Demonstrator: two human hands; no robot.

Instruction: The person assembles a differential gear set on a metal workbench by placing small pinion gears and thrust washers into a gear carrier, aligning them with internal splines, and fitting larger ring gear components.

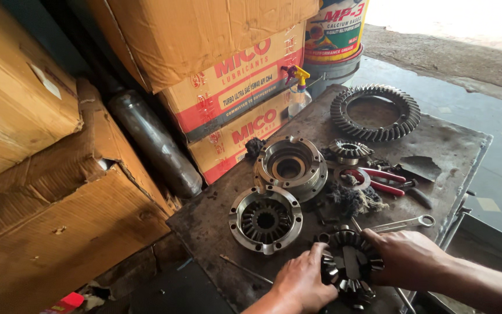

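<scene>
On the near edge of the dark, oil-stained metal counter (437,139) we had both hands on a cluster of small bevel gears (348,267). Our left hand (302,284) pressed against its left side with fingers spread, and our right hand (405,257) cupped its right side, so each grip was closed loosely around the cluster, which sat on the counter between them. Just beyond it lay a round housing half (265,219) with splined teeth inside, and farther still a second, cup-shaped housing half (290,166). To the right of those we saw a small gear (350,151), red-handled pliers (382,180), a tuft of dark waste rag (352,199) and a spanner (405,223). A large ring gear (375,112) rested at the far end. A spray bottle (298,93) stood against stacked cardboard boxes (228,87) on the left, with a grease bucket (335,35) behind. A dull metal cylinder (155,142) leaned among the boxes. Past the counter's right side the concrete floor (495,151) was grey, with bright ground beyond.
</scene>
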